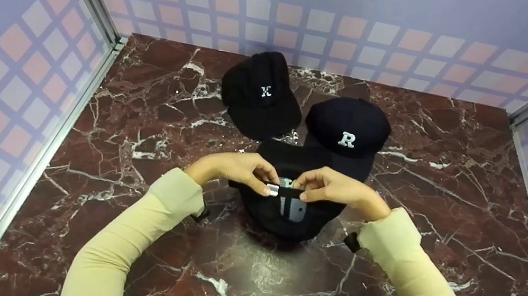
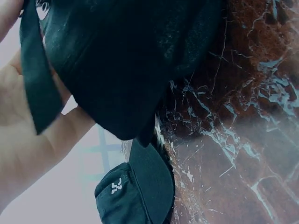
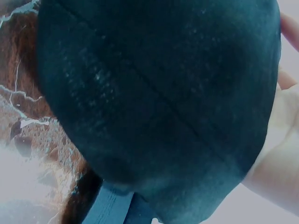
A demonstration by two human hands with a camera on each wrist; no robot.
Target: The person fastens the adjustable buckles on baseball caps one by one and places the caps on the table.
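Observation:
A black baseball cap (image 1: 263, 217) is held over the middle of the table, its back opening towards the person. Across that opening runs a black adjustment strap (image 1: 289, 193) with a small silver buckle (image 1: 272, 189). My left hand (image 1: 239, 168) pinches the strap at the buckle between thumb and fingers. On the other side, my right hand (image 1: 337, 188) pinches the strap a short way from the buckle. A loose strap end (image 2: 39, 84) hangs beside the left palm in the left wrist view. In the right wrist view the crown (image 3: 163, 102) hides most of the right fingers.
Behind the held cap lie two more caps: a black cap with a white K (image 1: 252, 92) at back left and a navy cap with a white R (image 1: 349, 122) at back right. The dark red marbled table (image 1: 121, 231) is bounded by tile-patterned walls (image 1: 315, 33).

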